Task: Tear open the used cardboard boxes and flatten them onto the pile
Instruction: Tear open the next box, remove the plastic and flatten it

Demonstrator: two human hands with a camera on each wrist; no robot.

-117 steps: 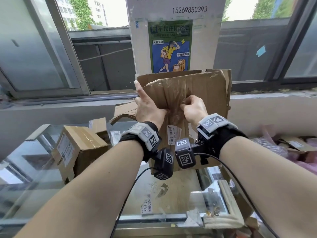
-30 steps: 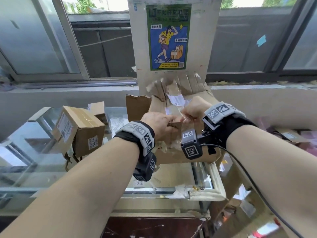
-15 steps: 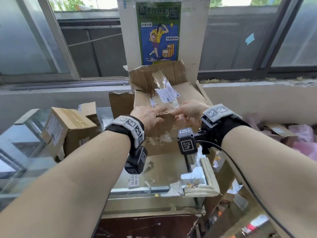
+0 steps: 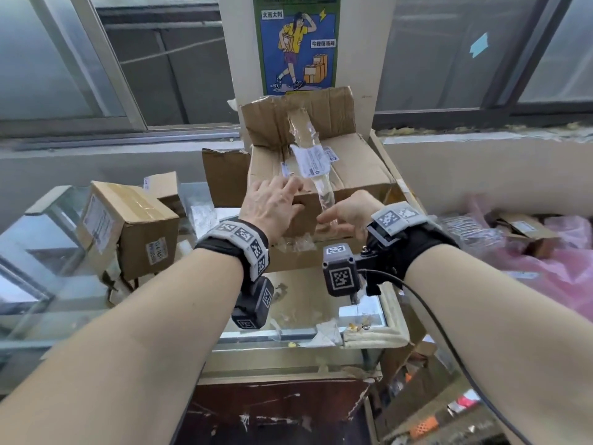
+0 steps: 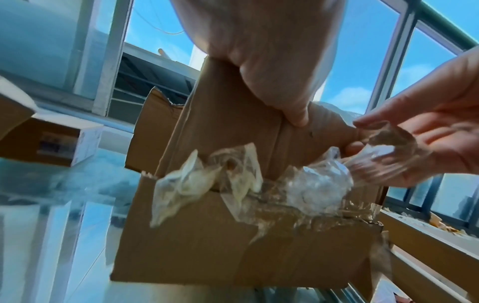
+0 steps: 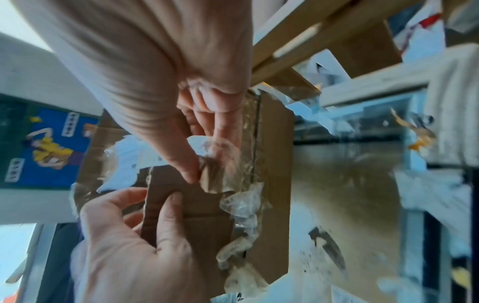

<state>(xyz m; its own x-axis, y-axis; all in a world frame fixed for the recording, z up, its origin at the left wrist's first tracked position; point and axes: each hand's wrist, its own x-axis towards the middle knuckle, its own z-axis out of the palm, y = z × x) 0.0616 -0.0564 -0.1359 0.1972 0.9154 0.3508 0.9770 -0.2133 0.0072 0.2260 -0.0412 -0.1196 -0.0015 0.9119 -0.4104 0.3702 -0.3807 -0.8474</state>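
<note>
Brown cardboard box (image 4: 346, 165) lies lengthwise along the glass desk (image 4: 48, 252); left hand (image 4: 272, 207) grips its near flap, right hand (image 4: 348, 213) pinches clear tape (image 4: 324, 194).

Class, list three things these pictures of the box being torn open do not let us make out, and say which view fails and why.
1. Head view: the print on the label of the cardboard box is too small.
2. Head view: the right hand hides its own fingertips.
3. Left wrist view: the left hand is cut off by the top edge, and the tape is blurred.
</note>
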